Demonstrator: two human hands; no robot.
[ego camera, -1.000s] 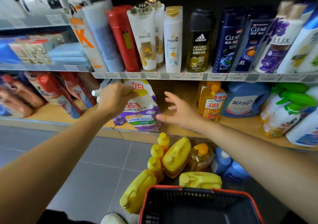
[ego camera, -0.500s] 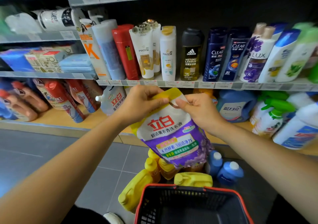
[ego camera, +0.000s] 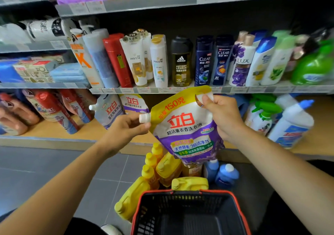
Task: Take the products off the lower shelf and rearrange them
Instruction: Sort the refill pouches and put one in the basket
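- Since half a second ago, left hand (ego camera: pixel 124 130) has slid off the top edge of the detergent pouch (ego camera: pixel 184 126) to its white spout cap (ego camera: pixel 144 117); pouch now sits higher and tilted, spout end lower.
- Right hand (ego camera: pixel 222 115) keeps its pinch on the upper corner, thumb by the handle hole.
- Left hand: fingers curled round the spout, gripping it. Both hands carry the pouch; neither is free.
- Pouch position: in the air, clear of the lower shelf (ego camera: pixel 86 131) and in front of its edge, above the floor stock.
- Relative to the pouch: left hand at 9 o'clock, right hand at 1 o'clock, basket (ego camera: pixel 188 192) at 6 o'clock, below and apart.
- Done so far (judgement): yellow jugs (ego camera: pixel 168 168) and blue bottles (ego camera: pixel 226 176) already stand on the floor beside the basket; this pouch is off the shelf too.
- Left to do: two similar pouches (ego camera: pixel 112 110) at 10 o'clock from it, red bottles (ego camera: pixel 47 106) at far 9 o'clock and spray bottles (ego camera: pixel 262 113) at 3 o'clock remain shelved.
- Rearranging looks not yet begun; task appears under halfway.
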